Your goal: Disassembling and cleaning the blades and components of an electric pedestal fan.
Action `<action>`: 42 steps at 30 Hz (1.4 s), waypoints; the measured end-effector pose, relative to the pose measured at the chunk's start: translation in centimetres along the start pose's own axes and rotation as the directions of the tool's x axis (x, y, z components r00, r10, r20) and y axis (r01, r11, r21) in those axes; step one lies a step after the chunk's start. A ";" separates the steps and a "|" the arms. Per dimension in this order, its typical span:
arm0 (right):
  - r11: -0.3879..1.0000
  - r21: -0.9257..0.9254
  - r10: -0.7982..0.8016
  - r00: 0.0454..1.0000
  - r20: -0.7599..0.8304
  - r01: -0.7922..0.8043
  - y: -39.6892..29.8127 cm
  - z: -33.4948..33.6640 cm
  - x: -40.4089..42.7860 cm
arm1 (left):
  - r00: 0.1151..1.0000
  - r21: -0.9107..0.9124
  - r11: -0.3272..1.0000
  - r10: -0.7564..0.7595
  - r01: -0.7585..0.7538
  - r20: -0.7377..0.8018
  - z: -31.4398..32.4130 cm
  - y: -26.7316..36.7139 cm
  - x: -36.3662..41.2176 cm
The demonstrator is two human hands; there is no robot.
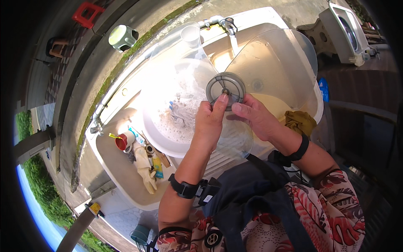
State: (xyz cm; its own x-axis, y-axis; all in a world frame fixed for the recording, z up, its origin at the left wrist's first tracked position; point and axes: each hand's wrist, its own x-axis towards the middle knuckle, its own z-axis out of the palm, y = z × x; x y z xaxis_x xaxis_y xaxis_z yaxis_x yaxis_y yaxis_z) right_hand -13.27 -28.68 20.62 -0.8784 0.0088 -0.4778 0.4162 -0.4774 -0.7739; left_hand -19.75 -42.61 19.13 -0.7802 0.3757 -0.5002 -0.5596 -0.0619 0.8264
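A clear plastic fan blade (274,69) with three wide blades and a grey ring-shaped hub is between my two hands above the sink. My left hand (207,121) grips the near left side of the hub, its thumb pressed close to the centre hole. On the right edge of the hub, my right hand (256,118) pinches the rim between thumb and fingers. Below the fan blade, a white basin (160,145) holds foamy water and a greyish wet cloth (181,116). Strong glare washes out the basin's far left side.
The basin rests on a double sink (110,170) with a tap (231,28). The left compartment holds a red cup (122,143), a rubber glove (144,167) and several small items. A mustard cloth (300,123) lies right of my right hand. Stools (121,37) stand beyond.
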 end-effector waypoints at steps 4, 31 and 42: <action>0.992 0.084 0.103 0.992 -0.067 -0.097 -1.0 0.7 1.4 | 0.993 0.183 0.982 -0.069 0.050 0.100 -0.5 0.1 -0.2; 0.945 -0.148 0.262 0.946 -0.189 -0.292 -1.6 1.6 4.3 | 0.967 0.022 0.997 0.081 -0.078 -0.240 -5.4 0.5 -1.6; 0.896 -0.128 0.390 0.893 -0.226 -0.424 1.7 1.5 5.0 | 0.892 0.780 0.576 0.449 -0.245 -0.051 -8.1 -7.7 6.3</action>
State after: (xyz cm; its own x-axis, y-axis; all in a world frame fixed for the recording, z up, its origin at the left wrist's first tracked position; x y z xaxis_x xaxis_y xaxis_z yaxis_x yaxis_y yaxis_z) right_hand -17.37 -30.80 17.54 -0.5686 0.0200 -0.8224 0.7758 -0.3193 -0.5442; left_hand -22.61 -47.28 7.57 -0.9615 0.2603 -0.0887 0.0869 0.5937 0.8000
